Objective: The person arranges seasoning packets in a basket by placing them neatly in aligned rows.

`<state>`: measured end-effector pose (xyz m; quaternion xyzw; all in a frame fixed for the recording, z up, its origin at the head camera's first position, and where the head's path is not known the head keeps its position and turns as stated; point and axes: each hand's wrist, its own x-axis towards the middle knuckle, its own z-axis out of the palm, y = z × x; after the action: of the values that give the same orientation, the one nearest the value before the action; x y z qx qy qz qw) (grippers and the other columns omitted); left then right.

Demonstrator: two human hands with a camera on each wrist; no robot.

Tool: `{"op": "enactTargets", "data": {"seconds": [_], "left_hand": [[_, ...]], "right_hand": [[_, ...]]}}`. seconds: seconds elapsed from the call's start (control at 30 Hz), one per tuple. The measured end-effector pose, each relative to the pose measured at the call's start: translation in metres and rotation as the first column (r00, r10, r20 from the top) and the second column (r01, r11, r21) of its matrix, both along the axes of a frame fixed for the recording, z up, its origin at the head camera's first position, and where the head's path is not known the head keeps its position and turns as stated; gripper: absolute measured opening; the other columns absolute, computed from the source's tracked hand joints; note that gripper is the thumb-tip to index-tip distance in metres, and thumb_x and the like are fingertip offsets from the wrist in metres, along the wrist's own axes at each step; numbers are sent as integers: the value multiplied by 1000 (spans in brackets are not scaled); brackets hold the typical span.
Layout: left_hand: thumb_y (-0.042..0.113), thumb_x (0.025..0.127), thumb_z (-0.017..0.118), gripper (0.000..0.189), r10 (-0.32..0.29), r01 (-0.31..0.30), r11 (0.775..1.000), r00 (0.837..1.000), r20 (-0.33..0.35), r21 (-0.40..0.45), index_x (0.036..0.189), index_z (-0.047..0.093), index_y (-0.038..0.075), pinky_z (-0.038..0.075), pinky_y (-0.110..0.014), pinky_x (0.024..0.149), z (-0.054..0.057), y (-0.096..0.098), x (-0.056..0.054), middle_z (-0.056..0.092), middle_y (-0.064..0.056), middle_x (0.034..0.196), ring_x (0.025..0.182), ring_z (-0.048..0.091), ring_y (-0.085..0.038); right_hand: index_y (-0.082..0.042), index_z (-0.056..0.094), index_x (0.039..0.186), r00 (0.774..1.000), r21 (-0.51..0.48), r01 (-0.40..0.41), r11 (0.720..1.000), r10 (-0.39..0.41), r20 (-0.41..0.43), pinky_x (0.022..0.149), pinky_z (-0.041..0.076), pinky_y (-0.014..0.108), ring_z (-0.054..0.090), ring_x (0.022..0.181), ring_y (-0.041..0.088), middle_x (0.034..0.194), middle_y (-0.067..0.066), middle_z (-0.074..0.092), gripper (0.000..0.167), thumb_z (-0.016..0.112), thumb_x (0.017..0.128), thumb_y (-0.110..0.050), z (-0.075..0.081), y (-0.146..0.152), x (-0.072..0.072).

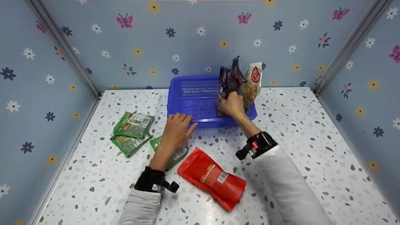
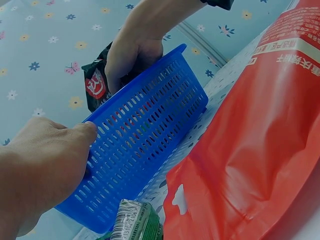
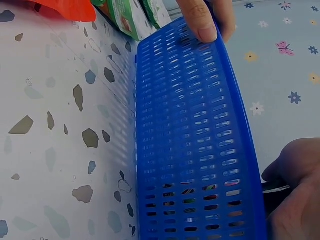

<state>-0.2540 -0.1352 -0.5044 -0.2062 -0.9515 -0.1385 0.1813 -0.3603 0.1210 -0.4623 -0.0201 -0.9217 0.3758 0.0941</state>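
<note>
A blue slotted basket (image 1: 209, 120) stands against the back wall. My left hand (image 1: 176, 131) grips its near rim at the left, thumb (image 3: 202, 30) on the outer wall and fingers over the inside. At the basket's right end, dark snack bags (image 1: 222, 82) stand upright beside a pale bag with a red logo (image 1: 254, 78). My right hand (image 1: 233, 104) reaches in over the near rim, fingers curled, and pinches the lower part of a dark bag. The near wall hides part of that hand in the right wrist view (image 3: 300, 195).
A red pouch (image 1: 215, 179) lies on the speckled table in front of the basket. Two green packets (image 1: 134, 125) overlap at the left. Another green packet (image 1: 179, 154) lies partly beneath my left forearm. Flower-patterned walls (image 1: 200, 47) enclose the back and sides.
</note>
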Motion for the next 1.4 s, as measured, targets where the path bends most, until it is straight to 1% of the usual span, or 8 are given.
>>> {"op": "enactTargets", "data": {"seconds": [0.1,0.37,0.57,0.77,0.97,1.1,1.2,1.4], "left_hand": [[44,117,61,41,2,-2,1000,1000,4,-1,137,72,10,51,-53,104,0,0,0,79,-15,127,116,69,-37],[42,116,62,39,3,-3,1000,1000,4,1,136,73,10,51,-53,103,1,0,1,79,-14,126,116,69,-38],[44,117,60,42,2,-2,1000,1000,-12,-18,136,73,9,51,-55,103,1,0,1,80,-15,129,120,70,-39],[46,118,58,44,7,-7,1000,1000,3,-21,138,73,10,51,-53,104,2,0,1,79,-14,131,121,69,-37],[48,118,55,46,7,-7,1000,1000,16,-17,139,72,11,51,-53,105,3,0,2,79,-14,130,120,68,-36],[46,118,57,43,13,-12,1000,1000,13,-18,138,72,11,51,-53,105,3,-1,2,79,-14,130,119,68,-36],[46,118,58,42,12,-11,1000,1000,9,-18,137,73,11,51,-53,105,2,-1,1,79,-14,129,119,68,-36],[48,118,56,45,2,-2,1000,1000,6,-19,136,73,10,51,-53,104,1,-1,0,79,-14,128,119,68,-37]], "right_hand": [[4,77,101,1000,16,2,1000,-3,10,89,63,60,76,97,37,106,28,81,40,69,104,-35,1,0,0],[0,76,93,1000,8,7,1000,-7,14,86,64,55,77,94,37,102,28,81,44,77,101,-43,21,-6,21],[-6,68,83,1000,22,-18,1000,18,10,77,61,51,71,85,34,91,21,76,32,75,97,-33,13,-2,13],[1,69,93,999,76,-39,996,38,25,77,56,51,62,86,33,94,21,73,17,75,86,-14,0,2,0],[-3,66,86,999,100,-49,994,50,-5,78,57,55,66,87,36,93,25,77,7,72,85,-4,-6,2,-6],[-6,58,83,998,107,-58,993,62,-30,87,61,62,74,97,45,95,28,77,13,68,87,0,-5,2,-4],[-8,55,82,998,107,-64,992,67,-17,91,61,64,74,100,47,93,27,75,17,67,88,1,-4,2,-2],[-9,53,79,997,131,-74,989,73,7,84,60,58,67,91,40,87,20,68,21,68,90,1,-3,2,0]]}}
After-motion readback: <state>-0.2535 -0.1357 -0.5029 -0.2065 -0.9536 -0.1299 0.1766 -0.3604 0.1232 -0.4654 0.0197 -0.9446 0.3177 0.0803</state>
